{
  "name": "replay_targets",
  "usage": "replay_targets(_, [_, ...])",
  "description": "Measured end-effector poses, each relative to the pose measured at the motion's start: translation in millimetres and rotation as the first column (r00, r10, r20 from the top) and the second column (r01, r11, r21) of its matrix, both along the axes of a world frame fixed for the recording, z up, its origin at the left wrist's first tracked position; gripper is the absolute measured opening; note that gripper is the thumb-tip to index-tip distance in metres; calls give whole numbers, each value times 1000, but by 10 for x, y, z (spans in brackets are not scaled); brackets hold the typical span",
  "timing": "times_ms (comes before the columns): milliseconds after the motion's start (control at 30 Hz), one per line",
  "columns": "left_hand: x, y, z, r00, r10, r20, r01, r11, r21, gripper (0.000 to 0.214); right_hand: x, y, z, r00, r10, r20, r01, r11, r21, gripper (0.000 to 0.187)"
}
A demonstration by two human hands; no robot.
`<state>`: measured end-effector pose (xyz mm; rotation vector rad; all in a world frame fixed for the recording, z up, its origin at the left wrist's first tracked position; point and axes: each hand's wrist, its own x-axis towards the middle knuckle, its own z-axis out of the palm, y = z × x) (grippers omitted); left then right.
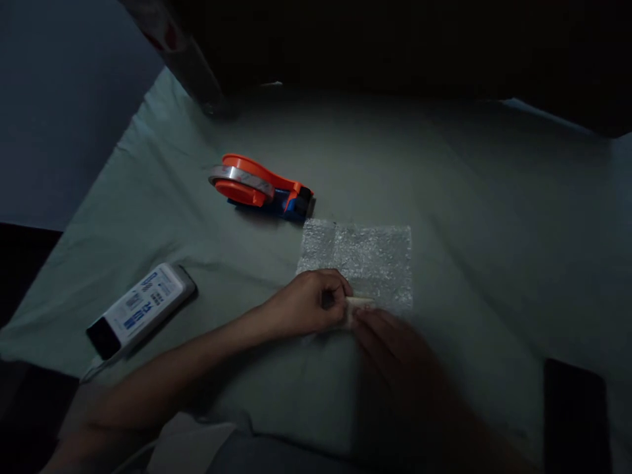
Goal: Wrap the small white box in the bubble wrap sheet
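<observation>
A sheet of bubble wrap [370,253] lies flat on the pale green cloth. At its near edge is a small whitish item [359,301], mostly covered by my fingers, so its kind does not show. My left hand [320,299] pinches the left end of this item, thumb and fingertips together. From the right, my right hand [388,336] has its fingers closed on the other end; it is dim and partly in shadow. Beyond the wrap, up and to the left, an orange and blue tape dispenser [261,187] with a roll of tape lies on the cloth.
At left lies a white power bank-like device [143,306] with blue print and a cable. A dark flat rectangular object [577,415] is at lower right. A clear-wrapped roll or tube [182,62] leans at upper left. The cloth [237,263] has creases.
</observation>
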<state>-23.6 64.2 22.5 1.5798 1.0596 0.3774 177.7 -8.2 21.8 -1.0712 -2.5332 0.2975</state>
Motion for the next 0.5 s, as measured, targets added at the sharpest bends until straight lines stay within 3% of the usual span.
replay_targets(100, [-88, 83, 47, 996, -70, -62, 67, 997, -39, 9, -19, 51, -89, 999, 27, 38, -25, 999, -41, 35])
replay_targets(200, [-242, 157, 148, 962, -164, -219, 148, 985, -88, 11, -20, 57, -91, 997, 44, 56, -40, 996, -77, 35])
replay_targets(367, [-442, 25, 217, 943, -91, -321, 84, 996, -34, 27, -50, 135, -168, 997, -74, -29, 75, 997, 21, 22])
replay_targets(500, [-506, -182, 186, 927, -72, -369, 56, 997, -54, 25, -42, 240, -286, 1000, -11, -29, 13, 998, 60, 18])
